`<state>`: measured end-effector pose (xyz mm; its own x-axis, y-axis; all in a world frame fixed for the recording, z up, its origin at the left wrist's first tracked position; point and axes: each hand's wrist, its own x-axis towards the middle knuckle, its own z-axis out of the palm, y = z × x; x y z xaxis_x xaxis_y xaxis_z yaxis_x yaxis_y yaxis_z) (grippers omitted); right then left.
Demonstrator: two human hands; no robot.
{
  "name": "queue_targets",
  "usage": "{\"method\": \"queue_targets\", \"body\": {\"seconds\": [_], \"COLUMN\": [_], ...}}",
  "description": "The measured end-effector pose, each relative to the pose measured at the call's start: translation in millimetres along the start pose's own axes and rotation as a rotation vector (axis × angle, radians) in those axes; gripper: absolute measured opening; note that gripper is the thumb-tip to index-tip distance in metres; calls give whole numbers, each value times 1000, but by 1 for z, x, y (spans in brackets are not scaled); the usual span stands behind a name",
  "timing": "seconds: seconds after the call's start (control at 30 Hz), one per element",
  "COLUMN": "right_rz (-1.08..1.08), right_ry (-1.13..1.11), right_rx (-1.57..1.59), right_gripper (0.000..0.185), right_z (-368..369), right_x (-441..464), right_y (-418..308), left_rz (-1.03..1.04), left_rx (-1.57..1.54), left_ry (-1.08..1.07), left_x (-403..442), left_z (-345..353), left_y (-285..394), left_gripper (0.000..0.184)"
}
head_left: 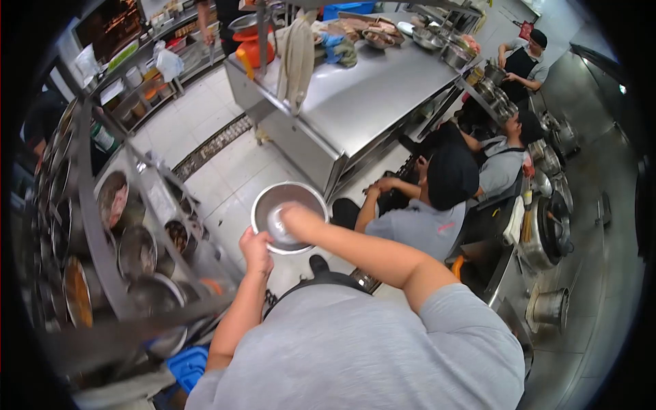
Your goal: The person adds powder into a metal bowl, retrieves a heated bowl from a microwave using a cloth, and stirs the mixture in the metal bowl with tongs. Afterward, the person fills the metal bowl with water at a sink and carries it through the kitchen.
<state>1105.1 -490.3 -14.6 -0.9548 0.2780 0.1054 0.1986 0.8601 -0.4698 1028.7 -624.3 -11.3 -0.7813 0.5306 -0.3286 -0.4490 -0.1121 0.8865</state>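
Observation:
A round stainless steel mixing bowl is held up in front of my body, over the tiled floor. My left hand grips its near left rim, with the fingers closed around the edge. Inside the bowl is my right hand, smeared by motion. Its fingers are blurred, so whether they pinch anything does not show. Something whitish lies at the bottom of the bowl, too blurred to name.
To my left a metal rack carries several steel bowls of food. Ahead stands a steel worktable with a hanging cloth. Two people in caps sit close on my right; another person stands beyond, holding a pot.

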Motion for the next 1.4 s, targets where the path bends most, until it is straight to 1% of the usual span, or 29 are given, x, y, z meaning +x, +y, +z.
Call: {"method": "queue_targets", "body": {"seconds": [0.03, 0.07, 0.1, 0.13, 0.2, 0.23, 0.33, 0.37, 0.4, 0.43, 0.47, 0.5, 0.53, 0.57, 0.6, 0.67, 0.77, 0.83, 0.87, 1.0, 1.03, 1.13, 1.17, 1.2, 1.27, 1.3, 1.33, 1.4], "right_rz": [-352, -77, -172, -201, -202, -147, -363, -276, -379, -303, -229, -367, -337, -294, -492, -517, -198, -338, -402, -411, -309, -477, -616, -598, -546, -633, -579, -519], "right_ry": [71, -155, -412, -627, -404, -359, -317, -456, -569, -618, -654, -535, -297, -68, -125, -474, -858, -431, -211, -925, -881, -368, -365, -554, -923, -1012, -966, -845], "right_rx": [131, 303, 158, -25, -166, -75, -22, 210, 202, 68, -73, -125, -88, -51, -7, 146, -145, -11, 52, -30, -181, -26, 34, -2, -85, -226, -203, -145], "right_gripper": [11, 11, 13, 15, 18, 18, 15, 11, 9, 9, 11, 12, 13, 14, 11, 15, 24, 23, 23, 21, 20, 18, 20, 20, 22, 20, 15, 13], "right_z": [24, 0, 8, -23, -8, -7, 8, 11, 12, 19, 26, 20, 26, 31, 21, 28, 10, 14, 16, 14, 33, 51, 58, 64, 52, 59, 54, 48], "right_x": [27, 40, 61, 79, 111, 136, 208, 228, 248, 271, 298, 321, 348, 373, 399, 444, 518, 560, 582, 670, 697, 768, 790, 809, 842, 863, 883, 929], "right_y": [22, 0, 12, 5, 32, 38, 29, 23, 22, 23, 26, 38, 40, 44, 43, 44, 43, 50, 53, 46, 59, 69, 64, 59, 33, 34, 36, 42], "left_rz": [-22, -45, -31, -24, -43, -50, 13, 38, 68, 85, 114, 98, 88, 59, 106, 39, 57, 35, 44, 76, 79, 86, 79, 74, 84, 82, 84, 102], "left_rx": [-15, -28, -63, -89, -65, -56, -116, -142, -165, -169, -233, -259, -270, -183, -182, -173, -192, -191, -203, -212, -213, -216, -221, -228, -233, -234, -232, -291], "left_ry": [62, 129, 198, 270, 302, 316, 349, 382, 403, 431, 455, 468, 414, 410, 378, 419, 445, 407, 422, 478, 500, 537, 543, 545, 595, 624, 648, 609], "left_x": [17, 35, 51, 62, 78, 90, 134, 155, 173, 196, 213, 233, 256, 279, 299, 343, 406, 439, 459, 539, 557, 607, 622, 639, 673, 686, 705, 749], "left_z": [2, 1, -2, -7, -17, -14, -6, -14, -22, -43, -45, -46, -51, -52, -44, -44, -61, -61, -61, -77, -81, -94, -95, -96, -111, -117, -122, -131], "left_y": [0, 1, 6, 12, 26, 34, 62, 66, 72, 67, 78, 88, 95, 102, 115, 144, 172, 196, 201, 221, 230, 260, 266, 273, 285, 290, 297, 308], "left_gripper": [28, 27, 27, 26, 26, 26, 27, 28, 27, 27, 27, 27, 27, 27, 26, 22, 19, 18, 18, 17, 16, 17, 18, 18, 22, 22, 23, 24]}}
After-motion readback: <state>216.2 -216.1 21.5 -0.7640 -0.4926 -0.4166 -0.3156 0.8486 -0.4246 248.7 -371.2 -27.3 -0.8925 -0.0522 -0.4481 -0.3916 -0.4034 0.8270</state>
